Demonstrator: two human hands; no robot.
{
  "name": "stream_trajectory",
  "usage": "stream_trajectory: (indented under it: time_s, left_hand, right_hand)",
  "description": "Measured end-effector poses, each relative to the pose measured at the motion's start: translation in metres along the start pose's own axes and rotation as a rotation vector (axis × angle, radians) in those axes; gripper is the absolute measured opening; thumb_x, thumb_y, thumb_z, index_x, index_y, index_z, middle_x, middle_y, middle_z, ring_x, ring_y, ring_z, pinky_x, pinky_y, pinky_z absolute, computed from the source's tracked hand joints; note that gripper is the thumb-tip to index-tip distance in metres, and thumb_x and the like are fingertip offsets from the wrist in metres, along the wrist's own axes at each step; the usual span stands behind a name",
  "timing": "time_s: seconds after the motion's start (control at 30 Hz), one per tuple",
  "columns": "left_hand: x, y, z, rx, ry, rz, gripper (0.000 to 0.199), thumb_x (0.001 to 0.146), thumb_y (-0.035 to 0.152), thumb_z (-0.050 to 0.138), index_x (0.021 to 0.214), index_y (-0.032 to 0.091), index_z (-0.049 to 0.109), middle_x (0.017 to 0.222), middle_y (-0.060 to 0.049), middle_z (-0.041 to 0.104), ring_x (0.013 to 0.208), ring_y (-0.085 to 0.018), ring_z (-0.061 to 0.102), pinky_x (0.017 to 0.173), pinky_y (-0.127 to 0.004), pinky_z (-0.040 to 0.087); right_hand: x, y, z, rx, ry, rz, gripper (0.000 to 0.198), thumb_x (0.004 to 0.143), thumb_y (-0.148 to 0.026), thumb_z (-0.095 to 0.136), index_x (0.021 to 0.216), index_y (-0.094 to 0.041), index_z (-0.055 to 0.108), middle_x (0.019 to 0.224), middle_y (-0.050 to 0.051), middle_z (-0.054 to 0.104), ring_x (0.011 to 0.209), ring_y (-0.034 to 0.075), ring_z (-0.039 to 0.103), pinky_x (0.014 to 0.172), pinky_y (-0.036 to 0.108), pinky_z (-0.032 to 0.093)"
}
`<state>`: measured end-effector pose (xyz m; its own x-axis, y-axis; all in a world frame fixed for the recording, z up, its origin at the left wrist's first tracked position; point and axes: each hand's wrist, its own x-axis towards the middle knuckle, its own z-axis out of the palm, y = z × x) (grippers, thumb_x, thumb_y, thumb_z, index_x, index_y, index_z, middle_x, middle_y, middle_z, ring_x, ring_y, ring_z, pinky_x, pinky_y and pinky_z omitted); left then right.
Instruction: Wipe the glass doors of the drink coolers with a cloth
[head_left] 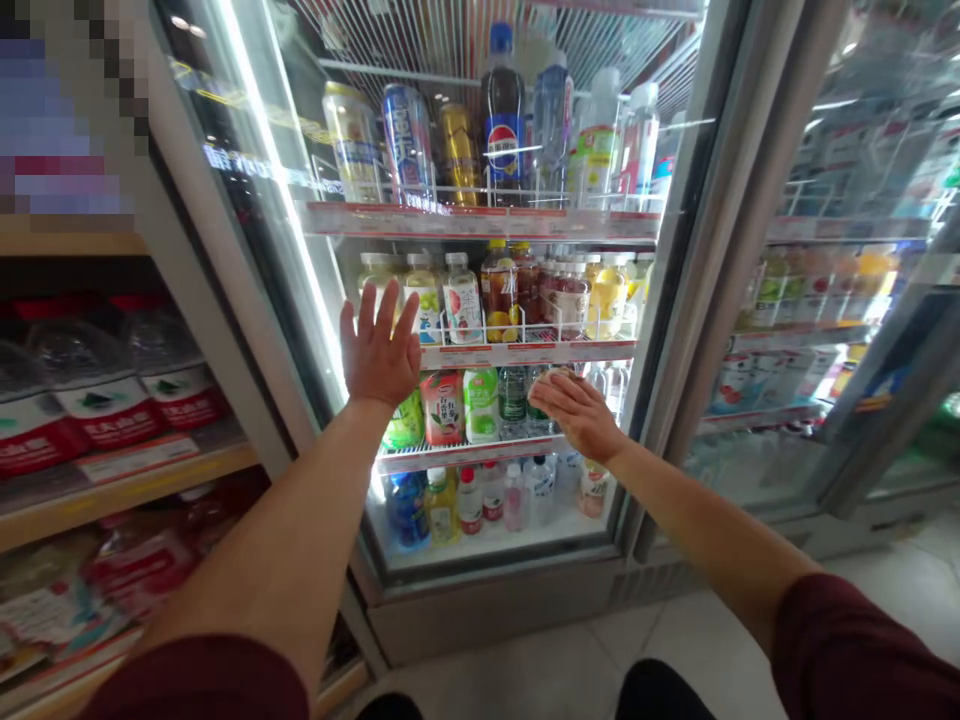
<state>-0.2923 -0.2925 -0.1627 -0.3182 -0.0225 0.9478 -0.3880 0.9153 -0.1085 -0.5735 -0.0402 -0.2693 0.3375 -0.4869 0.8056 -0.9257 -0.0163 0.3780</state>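
Note:
Both my hands are raised before a lit drinks fridge with a glass door point(360, 560). My left hand point(381, 345) has its fingers spread, in front of the middle shelf's left end, near a white-capped bottle point(424, 295). Stretched out flat with fingers together, my right hand point(577, 408) is over the third shelf, partly covering dark green bottles point(513, 393). I see nothing held in the left hand; the right palm is hidden. Whether either hand touches the glass I cannot tell. Reflections lie across the pane.
Left of the fridge, a wooden shelf point(127, 492) bears red-labelled water bottles point(97, 400). Another glass-fronted fridge point(817, 225) stands at the right. A cola bottle point(502, 115) and several cans are on the top shelf. Below is a tiled floor point(525, 660).

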Motion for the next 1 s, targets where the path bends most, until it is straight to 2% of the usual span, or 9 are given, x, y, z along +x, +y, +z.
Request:
stream_trajectory:
  time_s: [0.13, 0.27, 0.33, 0.43, 0.67, 0.73, 0.8, 0.9, 1.0]
  left_hand:
    - [-0.002, -0.001, 0.0, 0.036, -0.003, 0.023, 0.07, 0.101, 0.026, 0.055, 0.169, 0.032, 0.039, 0.178, -0.005, 0.032, 0.169, -0.033, 0.018, 0.139, -0.065, 0.007]
    - [-0.002, 0.0, 0.001, 0.039, 0.011, 0.021, 0.068, 0.102, 0.027, 0.053, 0.169, 0.031, 0.04, 0.177, -0.005, 0.034, 0.169, -0.034, 0.018, 0.139, -0.066, 0.01]
    - [-0.001, 0.0, 0.002, 0.044, 0.02, 0.022, 0.067, 0.103, 0.027, 0.053, 0.169, 0.03, 0.042, 0.176, -0.006, 0.035, 0.168, -0.034, 0.019, 0.139, -0.066, 0.011]
    - [-0.001, 0.0, 0.003, 0.046, 0.024, 0.02, 0.067, 0.103, 0.028, 0.054, 0.168, 0.032, 0.042, 0.176, -0.005, 0.035, 0.168, -0.033, 0.019, 0.14, -0.065, 0.011]
    - [-0.004, 0.001, 0.005, 0.079, 0.05, 0.031, 0.065, 0.105, 0.026, 0.051, 0.169, 0.032, 0.04, 0.176, -0.003, 0.035, 0.169, -0.029, 0.019, 0.141, -0.06, 0.011]
    - [-0.004, 0.0, 0.005, 0.094, 0.057, 0.052, 0.065, 0.106, 0.026, 0.05, 0.17, 0.032, 0.038, 0.177, -0.003, 0.033, 0.169, -0.028, 0.018, 0.141, -0.06, 0.01]
    - [-0.005, -0.001, 0.005, 0.11, 0.062, 0.07, 0.066, 0.107, 0.026, 0.05, 0.171, 0.031, 0.035, 0.178, -0.003, 0.031, 0.169, -0.027, 0.016, 0.141, -0.058, 0.009]
    - [-0.005, -0.001, 0.005, 0.11, 0.07, 0.065, 0.065, 0.107, 0.027, 0.049, 0.171, 0.031, 0.036, 0.177, -0.003, 0.032, 0.169, -0.026, 0.016, 0.142, -0.056, 0.008]
    - [-0.004, -0.001, 0.005, 0.096, 0.064, 0.051, 0.063, 0.106, 0.027, 0.05, 0.168, 0.031, 0.041, 0.176, -0.003, 0.035, 0.169, -0.027, 0.016, 0.141, -0.057, 0.009]
  right_hand:
    - [0.03, 0.048, -0.022, -0.054, 0.248, 0.331, 0.044, 0.109, -0.019, 0.046, 0.141, -0.031, 0.074, 0.151, 0.002, 0.07, 0.153, 0.027, 0.054, 0.13, 0.055, 0.045]
    - [0.055, 0.102, -0.044, -0.135, 0.47, 0.663, 0.05, 0.109, -0.03, 0.037, 0.142, -0.018, 0.073, 0.158, 0.012, 0.063, 0.155, 0.032, 0.049, 0.132, 0.06, 0.038]
    - [0.059, 0.113, -0.049, -0.133, 0.489, 0.73, 0.052, 0.107, -0.03, 0.037, 0.144, -0.015, 0.071, 0.16, 0.015, 0.06, 0.155, 0.033, 0.048, 0.133, 0.061, 0.036]
    - [0.063, 0.102, -0.045, -0.121, 0.488, 0.741, 0.054, 0.106, -0.029, 0.036, 0.147, -0.016, 0.069, 0.161, 0.015, 0.058, 0.158, 0.034, 0.045, 0.133, 0.065, 0.034]
    - [0.09, 0.003, 0.002, -0.006, 0.363, 0.476, 0.051, 0.107, -0.021, 0.041, 0.151, -0.032, 0.066, 0.159, 0.005, 0.062, 0.162, 0.032, 0.04, 0.132, 0.064, 0.038]
    - [0.087, -0.032, 0.021, 0.019, 0.266, 0.316, 0.053, 0.106, -0.017, 0.046, 0.152, -0.035, 0.064, 0.156, 0.001, 0.066, 0.16, 0.03, 0.045, 0.131, 0.059, 0.041]
    - [0.081, -0.06, 0.039, 0.083, 0.079, 0.034, 0.052, 0.106, -0.018, 0.052, 0.154, -0.034, 0.062, 0.156, 0.0, 0.067, 0.157, 0.026, 0.05, 0.13, 0.053, 0.042]
    - [0.08, -0.076, 0.052, 0.142, -0.117, -0.311, 0.046, 0.108, -0.021, 0.053, 0.152, -0.028, 0.063, 0.156, -0.001, 0.067, 0.153, 0.02, 0.054, 0.129, 0.044, 0.043]
    - [0.103, -0.057, 0.04, 0.109, -0.041, -0.274, 0.047, 0.109, -0.019, 0.049, 0.154, -0.028, 0.062, 0.157, -0.001, 0.066, 0.155, 0.02, 0.052, 0.131, 0.043, 0.041]
